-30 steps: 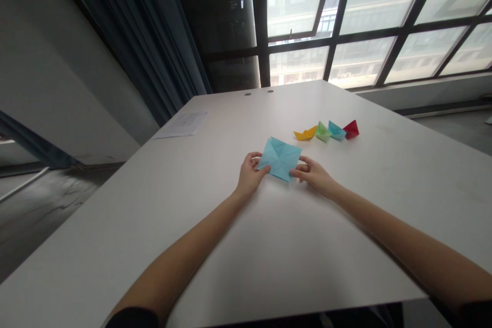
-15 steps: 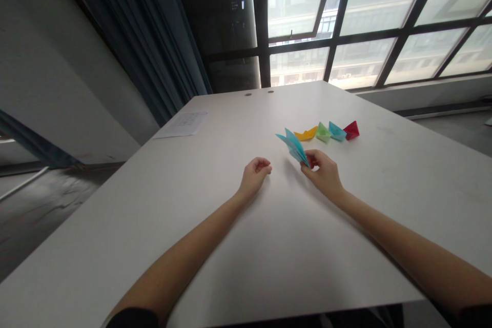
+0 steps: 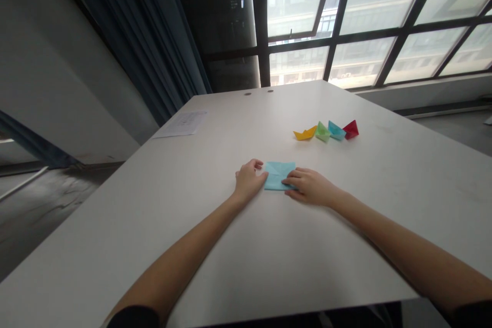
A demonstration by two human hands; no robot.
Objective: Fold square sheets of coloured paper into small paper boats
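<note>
A light-blue folded sheet of paper (image 3: 275, 176) lies flat on the white table (image 3: 238, 256), with crease lines running across its upper part. My left hand (image 3: 249, 178) rests at its left edge, thumb touching the paper and fingers apart, slightly curled. From the right, my right hand (image 3: 307, 186) lies over the paper's lower right corner, fingers stretched out and pressing on it. That corner is hidden beneath the fingers.
Beyond my right hand stand small folded paper boats in a row: yellow (image 3: 305, 134), green (image 3: 322, 132), blue (image 3: 336, 131) and red (image 3: 351, 129). A printed sheet (image 3: 182, 124) lies at the table's left edge. Windows and a dark blue curtain rise behind.
The blue paper, earlier held up and partly fanned out in my right hand, now lies flat on the table. My right hand came down and left; my left hand now meets the paper's edge.
</note>
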